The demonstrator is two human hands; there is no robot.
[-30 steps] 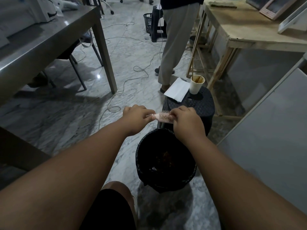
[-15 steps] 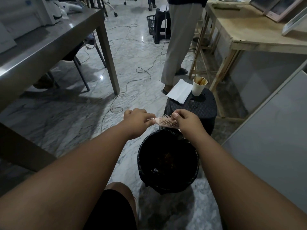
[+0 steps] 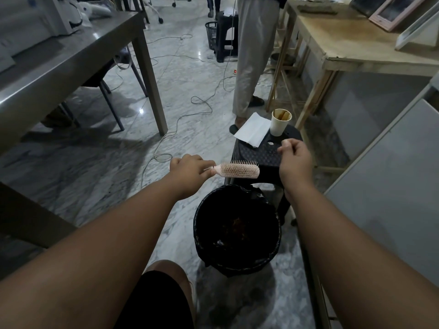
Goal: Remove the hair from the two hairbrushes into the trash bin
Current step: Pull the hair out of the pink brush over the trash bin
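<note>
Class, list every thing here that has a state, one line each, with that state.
trash bin, open, bag-lined
hairbrush, held level, bristles up
left grip, holds the hairbrush handle
right grip, off the hairbrush, fingertips pinched together
paper cup, upright on stool

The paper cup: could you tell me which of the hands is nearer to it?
Right. The right hand is just in front of the paper cup, over the stool; the left hand holds the hairbrush handle, farther left.
</note>
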